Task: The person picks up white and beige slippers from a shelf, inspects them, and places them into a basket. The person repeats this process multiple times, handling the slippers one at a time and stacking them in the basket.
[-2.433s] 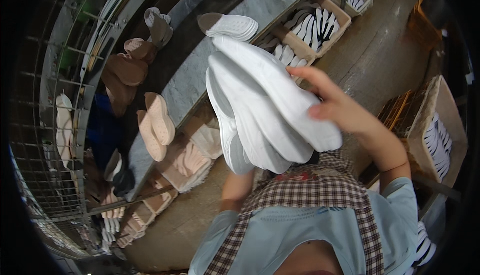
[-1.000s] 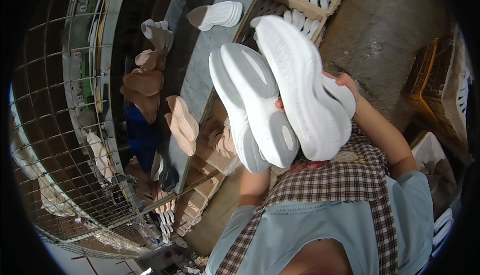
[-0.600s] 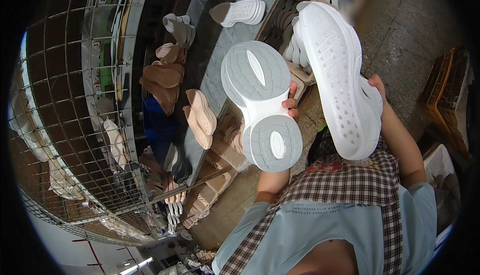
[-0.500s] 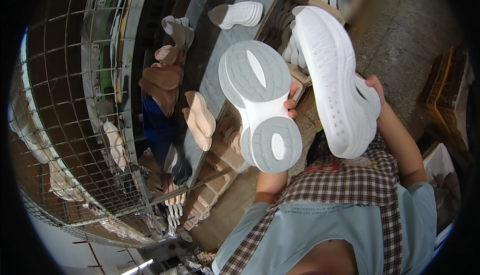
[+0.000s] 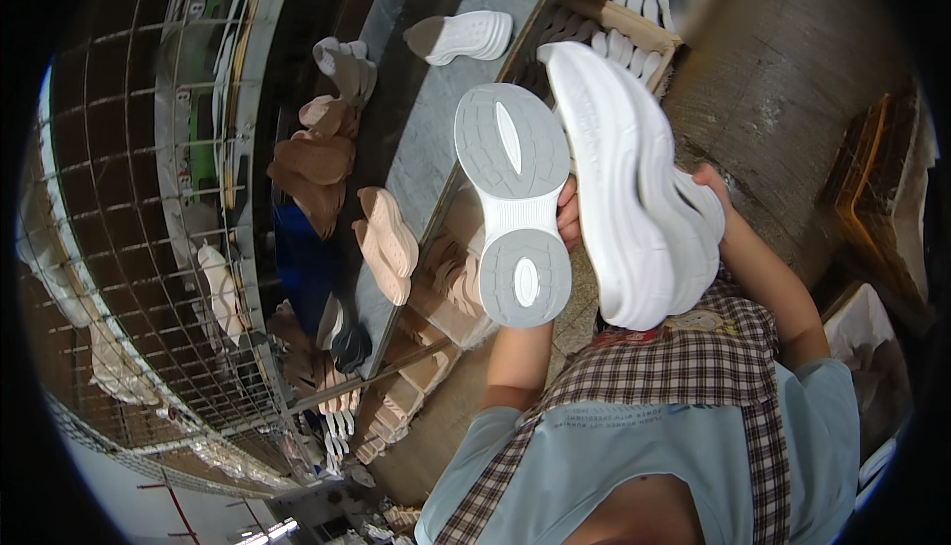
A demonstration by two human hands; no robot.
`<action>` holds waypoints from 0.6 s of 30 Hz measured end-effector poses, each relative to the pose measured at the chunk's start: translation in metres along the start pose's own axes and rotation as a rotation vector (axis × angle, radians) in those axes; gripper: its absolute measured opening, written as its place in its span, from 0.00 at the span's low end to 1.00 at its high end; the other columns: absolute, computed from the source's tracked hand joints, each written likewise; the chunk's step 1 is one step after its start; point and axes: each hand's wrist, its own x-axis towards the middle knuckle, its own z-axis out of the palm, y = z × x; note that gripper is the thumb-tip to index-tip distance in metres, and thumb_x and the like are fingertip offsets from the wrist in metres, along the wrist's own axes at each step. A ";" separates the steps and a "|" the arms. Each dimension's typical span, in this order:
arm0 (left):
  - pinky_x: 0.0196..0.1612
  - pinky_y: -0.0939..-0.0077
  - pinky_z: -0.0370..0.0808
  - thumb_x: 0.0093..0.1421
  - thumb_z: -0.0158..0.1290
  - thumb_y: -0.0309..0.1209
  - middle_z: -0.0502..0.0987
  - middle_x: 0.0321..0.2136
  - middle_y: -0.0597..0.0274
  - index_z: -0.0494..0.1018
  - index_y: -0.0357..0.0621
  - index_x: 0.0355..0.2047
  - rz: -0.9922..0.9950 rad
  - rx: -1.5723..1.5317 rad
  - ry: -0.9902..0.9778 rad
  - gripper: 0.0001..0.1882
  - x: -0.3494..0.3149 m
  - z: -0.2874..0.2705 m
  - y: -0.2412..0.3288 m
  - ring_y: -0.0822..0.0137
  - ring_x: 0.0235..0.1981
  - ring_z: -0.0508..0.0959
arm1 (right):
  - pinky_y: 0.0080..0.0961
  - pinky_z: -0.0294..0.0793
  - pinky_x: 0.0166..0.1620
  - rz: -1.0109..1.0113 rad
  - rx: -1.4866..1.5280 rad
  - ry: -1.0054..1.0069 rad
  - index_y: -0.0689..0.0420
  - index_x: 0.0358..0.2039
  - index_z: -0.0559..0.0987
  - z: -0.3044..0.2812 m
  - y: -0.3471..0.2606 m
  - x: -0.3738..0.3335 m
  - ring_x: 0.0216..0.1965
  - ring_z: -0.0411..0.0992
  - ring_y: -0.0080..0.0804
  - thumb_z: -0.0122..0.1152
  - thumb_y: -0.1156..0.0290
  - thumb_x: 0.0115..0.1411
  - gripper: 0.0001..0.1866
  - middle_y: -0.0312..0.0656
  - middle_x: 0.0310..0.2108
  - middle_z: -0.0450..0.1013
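My left hand (image 5: 568, 214) is closed round the narrow waist of a shoe sole (image 5: 523, 216). Its tread side faces up, with grey pads at forefoot and heel and a white ribbed middle. Most of that hand is hidden behind the soles. My right hand (image 5: 711, 186) grips the right edge of a white shoe sole (image 5: 619, 188) with wavy sides, tilted on its side. Whether it is one sole or two pressed together I cannot tell. The two held pieces are side by side, close together at the forefoot.
On the grey bench (image 5: 436, 139) at left lie white soles (image 5: 475, 37) and pinkish soles (image 5: 388, 243). Brown soles (image 5: 315, 168) are stacked beside a wire mesh guard (image 5: 129, 198). Boxes of soles (image 5: 634, 40) stand beyond the bench; a yellow-edged crate (image 5: 867, 193) is at right.
The white sole in my right hand has moved left and turned, showing more of its wavy side. The grey-treaded sole has turned slightly, its tread now facing me more squarely.
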 end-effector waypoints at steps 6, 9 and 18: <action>0.16 0.84 0.50 0.59 0.48 0.49 0.55 0.17 0.67 0.58 0.41 0.27 0.131 -0.008 0.152 0.22 -0.002 0.007 0.001 0.75 0.16 0.52 | 0.44 0.66 0.56 0.000 -0.008 -0.035 0.64 0.58 0.62 -0.009 -0.008 -0.008 0.49 0.70 0.54 0.46 0.60 0.41 0.40 0.59 0.51 0.67; 0.16 0.84 0.51 0.60 0.45 0.49 0.54 0.17 0.67 0.59 0.39 0.27 0.198 -0.042 0.211 0.23 -0.004 0.009 0.000 0.75 0.17 0.52 | 0.44 0.70 0.53 -0.005 -0.030 0.060 0.66 0.56 0.63 -0.010 -0.011 -0.012 0.46 0.71 0.54 0.45 0.59 0.42 0.39 0.60 0.49 0.68; 0.21 0.86 0.55 0.60 0.44 0.44 0.55 0.27 0.62 0.62 0.43 0.36 0.080 -0.082 -0.006 0.16 -0.007 0.003 0.006 0.73 0.23 0.55 | 0.44 0.69 0.54 -0.055 -0.038 0.021 0.65 0.57 0.61 -0.007 -0.015 -0.012 0.47 0.71 0.53 0.47 0.60 0.42 0.40 0.59 0.50 0.67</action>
